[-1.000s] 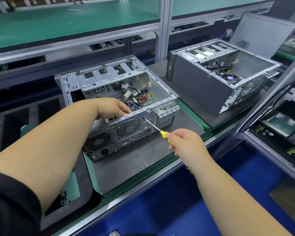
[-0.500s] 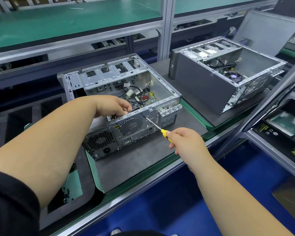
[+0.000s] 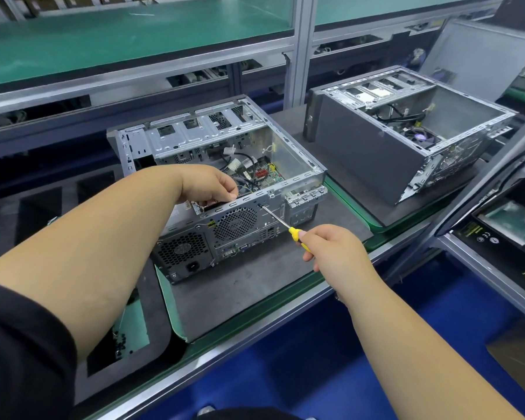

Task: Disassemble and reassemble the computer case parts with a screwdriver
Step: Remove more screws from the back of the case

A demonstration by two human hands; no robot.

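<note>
Compared with half a second earlier, little had changed: the left hand remained on the top rear rim of the open computer case, the screwdriver kept its tip at the same spot on the rear panel, and the whole scene sat only slightly differently in the view.

The left hand had its fingers curled over the upper rear edge of the case, gripping the rim just left of the screwdriver tip, with the fingertips dipping inside. The right hand pinched the yellow handle of the screwdriver between thumb and curled fingers; the metal shaft ran up and to the left from the hand, and its tip touched the rear panel just above and to the right of the round fan grille. The right hand itself stayed clear of the case, in front of its rear right corner.

The case lay on its side with the open face upward on a dark grey mat, close to the front edge of the counter, its rear panel facing the person. A second open case stood on another mat toward the right end of the counter, well apart from both hands, with a loose side panel leaning behind it.
</note>
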